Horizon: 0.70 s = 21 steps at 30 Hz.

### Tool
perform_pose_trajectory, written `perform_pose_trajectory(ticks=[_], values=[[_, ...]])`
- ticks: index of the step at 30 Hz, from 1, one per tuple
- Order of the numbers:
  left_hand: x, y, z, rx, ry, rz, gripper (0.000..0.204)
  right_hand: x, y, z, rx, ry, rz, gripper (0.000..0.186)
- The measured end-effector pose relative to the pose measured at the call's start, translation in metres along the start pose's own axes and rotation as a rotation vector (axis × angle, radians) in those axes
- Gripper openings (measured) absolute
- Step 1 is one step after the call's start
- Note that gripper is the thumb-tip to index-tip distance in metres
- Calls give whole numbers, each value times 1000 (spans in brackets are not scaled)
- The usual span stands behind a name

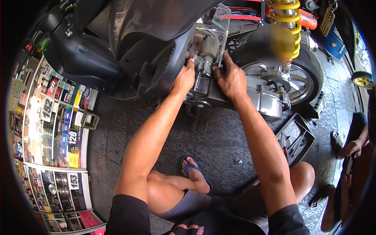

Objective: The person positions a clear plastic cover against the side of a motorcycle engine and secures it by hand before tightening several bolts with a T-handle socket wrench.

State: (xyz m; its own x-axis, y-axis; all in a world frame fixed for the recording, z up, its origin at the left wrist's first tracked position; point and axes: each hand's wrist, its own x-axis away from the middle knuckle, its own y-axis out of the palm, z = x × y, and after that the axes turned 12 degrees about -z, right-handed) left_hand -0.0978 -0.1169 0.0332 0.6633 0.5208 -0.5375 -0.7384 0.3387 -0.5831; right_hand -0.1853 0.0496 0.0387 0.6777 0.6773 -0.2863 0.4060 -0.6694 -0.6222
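A scooter stands in front of me with its body panels off the metal engine (205,49). My left hand (184,78) reaches into the engine from the left, thumb up against small metal parts. Its fingers are bent in and mostly hidden, so what they grip cannot be made out. On the right side of the engine lies my right hand (232,80), its index finger stretched forward and its thumb apart, touching a metal part. Beneath that hand runs the grey transmission case (260,94). The dark body panel (154,62) sits close beside my left hand.
Behind the case are the rear wheel (309,78) and a yellow shock spring (297,29). A tool tray (295,135) lies on the dark tiled floor to the right. Glass display cases (51,117) line the left. Another person's hand (353,149) shows at the right edge.
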Motion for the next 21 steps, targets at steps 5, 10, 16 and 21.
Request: perform_pose_trajectory(ticks=[5,10,16,21], values=[[-1,7,47,34,-71,-73,28,-1,-19,21,-34,-12,11,67],[-9,-27,-5,134,-61,-107,26,-3,2,-8,29,-20,-6,69],[-9,-5,-8,289,-107,-164,23,17,-7,13,-123,-40,178,66],[-11,-20,-13,259,-110,-186,24,58,-11,11,-297,-143,259,57]])
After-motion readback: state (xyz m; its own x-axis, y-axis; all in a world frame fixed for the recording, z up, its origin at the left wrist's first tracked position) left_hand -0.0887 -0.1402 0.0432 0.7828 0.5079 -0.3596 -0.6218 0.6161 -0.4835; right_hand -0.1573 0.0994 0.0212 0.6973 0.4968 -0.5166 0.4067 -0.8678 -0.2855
